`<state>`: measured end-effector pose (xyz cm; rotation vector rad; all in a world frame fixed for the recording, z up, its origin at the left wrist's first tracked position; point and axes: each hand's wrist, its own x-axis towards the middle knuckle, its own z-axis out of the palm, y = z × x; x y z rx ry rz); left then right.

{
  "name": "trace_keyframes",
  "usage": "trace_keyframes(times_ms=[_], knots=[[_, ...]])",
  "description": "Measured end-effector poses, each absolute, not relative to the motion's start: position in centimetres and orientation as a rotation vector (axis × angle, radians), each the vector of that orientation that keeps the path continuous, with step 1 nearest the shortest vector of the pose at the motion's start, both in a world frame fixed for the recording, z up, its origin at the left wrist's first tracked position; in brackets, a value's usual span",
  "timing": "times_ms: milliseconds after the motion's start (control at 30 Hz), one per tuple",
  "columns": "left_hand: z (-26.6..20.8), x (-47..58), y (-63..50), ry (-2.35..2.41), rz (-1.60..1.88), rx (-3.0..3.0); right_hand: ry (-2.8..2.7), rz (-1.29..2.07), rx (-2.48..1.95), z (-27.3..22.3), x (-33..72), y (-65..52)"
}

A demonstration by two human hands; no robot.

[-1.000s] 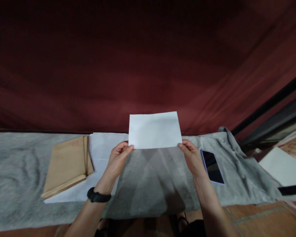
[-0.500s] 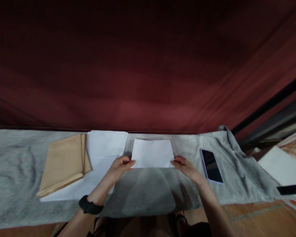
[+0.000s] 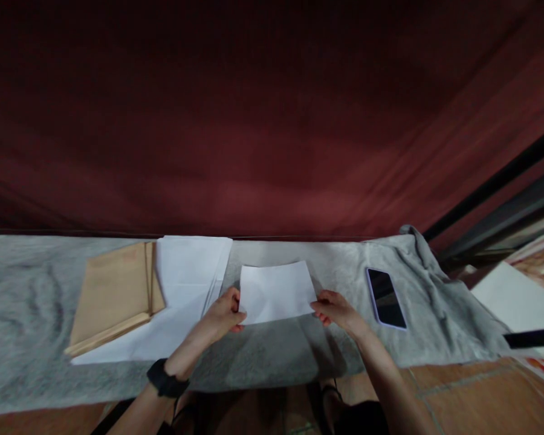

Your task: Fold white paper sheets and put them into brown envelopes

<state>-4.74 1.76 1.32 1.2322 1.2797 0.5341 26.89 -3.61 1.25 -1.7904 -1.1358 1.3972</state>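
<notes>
Between my hands is a white sheet of paper (image 3: 275,291), wider than it is deep, slightly tilted with its right side farther from me. My left hand (image 3: 226,313), with a black watch on the wrist, pinches the sheet's lower left edge. At the lower right corner, my right hand (image 3: 334,309) grips it between thumb and fingers. Left of my left hand lies a stack of larger white sheets (image 3: 188,266). Brown envelopes (image 3: 113,287) rest partly on top of that stack.
A grey cloth (image 3: 272,356) covers the long, narrow surface. A phone in a light purple case (image 3: 387,298) lies right of my right hand. Behind the surface hangs a dark red fabric (image 3: 272,151). Tiled floor (image 3: 480,393) shows in front.
The sheet has come a little nearer to me and turned slightly, its left side lower than its right. Both hands keep hold of it.
</notes>
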Motion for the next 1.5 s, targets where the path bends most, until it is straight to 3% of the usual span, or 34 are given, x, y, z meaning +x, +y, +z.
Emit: trace_keyframes(times_ms=[333, 500, 633, 767, 967, 1133, 1333, 1500], knots=[[2.3, -4.6, 1.5, 1.468, 0.344, 1.332, -1.437, 1.391, -2.061, 1.3, 26.9, -3.9], [2.8, -4.3, 1.0, 1.548, 0.298, 1.455, -1.696, 0.846, -2.217, 1.5, 27.1, -3.6], [3.1, -4.5, 0.8, 1.502, 0.299, 1.533, -1.729, 0.490, -1.954, 1.2, 25.3, -2.9], [2.9, -4.5, 1.1, 1.493, 0.264, 1.589, -1.881, 0.408, -1.637, 0.5, 21.2, -2.8], [2.4, -4.8, 1.3, 1.473, 0.199, 1.654, -2.230, 0.183, -1.518, -1.6, 16.8, -3.2], [2.5, -5.4, 1.7, 1.553, 0.206, 1.862, -2.278, 0.095, -1.621, -2.9, 16.2, -3.4], [1.1, -2.1, 1.6, 1.417, 0.710, 2.190, -2.278, 0.071, -1.602, -3.2, 16.1, -3.4], [-1.6, 1.3, 0.8, 1.371, 0.586, 2.566, -2.222, 0.117, -1.603, -3.8, 16.3, -2.8]])
